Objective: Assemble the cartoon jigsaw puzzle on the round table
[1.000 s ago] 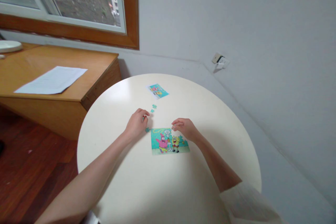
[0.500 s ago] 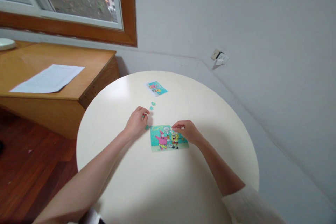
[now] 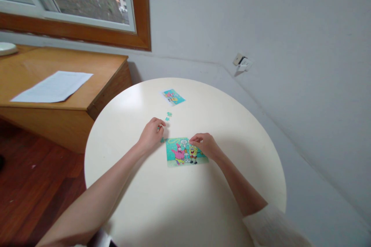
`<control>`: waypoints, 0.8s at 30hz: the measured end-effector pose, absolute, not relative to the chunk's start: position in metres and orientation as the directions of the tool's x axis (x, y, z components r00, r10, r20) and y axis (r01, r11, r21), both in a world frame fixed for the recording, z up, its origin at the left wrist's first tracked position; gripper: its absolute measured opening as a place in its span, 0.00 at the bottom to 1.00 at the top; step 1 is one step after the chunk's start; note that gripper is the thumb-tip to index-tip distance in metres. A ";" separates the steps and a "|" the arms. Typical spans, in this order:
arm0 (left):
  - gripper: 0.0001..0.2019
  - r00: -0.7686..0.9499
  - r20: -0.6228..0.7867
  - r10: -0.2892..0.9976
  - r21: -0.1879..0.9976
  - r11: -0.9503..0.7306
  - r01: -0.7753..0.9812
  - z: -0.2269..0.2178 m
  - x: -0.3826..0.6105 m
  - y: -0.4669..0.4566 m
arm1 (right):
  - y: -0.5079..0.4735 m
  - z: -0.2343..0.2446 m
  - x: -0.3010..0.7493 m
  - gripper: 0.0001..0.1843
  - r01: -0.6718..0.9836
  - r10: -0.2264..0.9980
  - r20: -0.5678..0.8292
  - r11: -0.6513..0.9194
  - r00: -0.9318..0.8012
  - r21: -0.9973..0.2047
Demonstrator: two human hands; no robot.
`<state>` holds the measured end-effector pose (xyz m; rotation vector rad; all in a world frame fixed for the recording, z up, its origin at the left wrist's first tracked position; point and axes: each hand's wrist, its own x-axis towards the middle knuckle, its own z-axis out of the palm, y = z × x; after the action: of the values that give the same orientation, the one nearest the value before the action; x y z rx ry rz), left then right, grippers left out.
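A cartoon jigsaw puzzle point(image 3: 182, 153) lies flat in the middle of the round cream table point(image 3: 188, 208). My right hand point(image 3: 206, 146) rests on its upper right part, with thumb and fingers pinched on a small piece at the puzzle's top edge. My left hand point(image 3: 150, 135) sits just left of the puzzle, its fingers closed around a small teal piece. Another teal piece point(image 3: 162, 140) lies at the puzzle's upper left corner. Two loose teal pieces point(image 3: 168, 116) lie a little beyond my left hand.
A small picture card point(image 3: 172, 97) lies at the table's far side. A wooden desk point(image 3: 87, 96) with a paper sheet point(image 3: 53, 86) and a white plate point(image 3: 5, 48) stands to the left under the window. A wall socket point(image 3: 242, 63) is behind the table.
My right hand has come down from above the puzzle's top edge onto the puzzle. My left hand has stayed in place. The view shifted slightly.
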<state>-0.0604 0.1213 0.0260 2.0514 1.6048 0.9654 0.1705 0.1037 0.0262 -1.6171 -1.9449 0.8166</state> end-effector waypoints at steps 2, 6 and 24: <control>0.12 0.117 0.293 0.949 0.652 -0.288 0.701 0.026 -0.060 0.121 | 0.103 0.027 0.170 0.04 0.695 0.982 -0.008 0.126 -0.187 -0.708; 0.12 0.116 0.288 0.950 0.659 -0.285 0.696 0.027 -0.060 0.121 | 0.102 0.026 0.169 0.03 0.708 0.982 0.005 0.140 -0.188 -0.693; 0.12 0.062 0.231 0.971 0.589 -0.190 0.786 0.031 -0.071 0.130 | 0.092 0.009 0.167 0.02 0.818 0.969 0.198 0.231 -0.146 -0.527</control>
<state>-0.0711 0.1299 0.0308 2.0384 1.7667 0.8509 0.1666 0.0920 0.0091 -1.6355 -2.0163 0.4046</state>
